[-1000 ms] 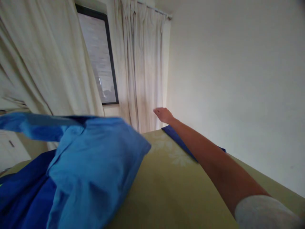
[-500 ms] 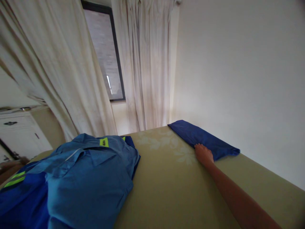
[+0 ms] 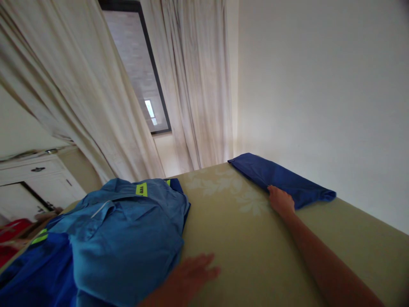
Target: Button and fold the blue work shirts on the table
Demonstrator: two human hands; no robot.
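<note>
A folded navy-blue garment (image 3: 281,175) lies along the far right edge of the bed-like surface, close to the wall. My right hand (image 3: 281,201) is on its near edge, fingers curled and closed on the cloth. My left hand (image 3: 194,273), smeared by motion, hovers low in the middle with fingers spread and nothing in it. Just left of it spreads a light-blue work shirt (image 3: 128,238) with a collar and a yellow-green patch (image 3: 141,189). Darker blue clothing (image 3: 41,268) with yellow-green stripes lies under and beside the shirt.
The tan surface (image 3: 236,243) has a pale leaf pattern near its far edge. Behind stand curtains (image 3: 198,85), a dark-framed window and a white cabinet (image 3: 35,170). At far left, a red item (image 3: 14,230) and blurred brown hand-like shapes are partly visible.
My left hand has come into view from below, over the shirt's right edge. My right hand stays on the navy garment. The view has turned slightly, and red shows at left.
</note>
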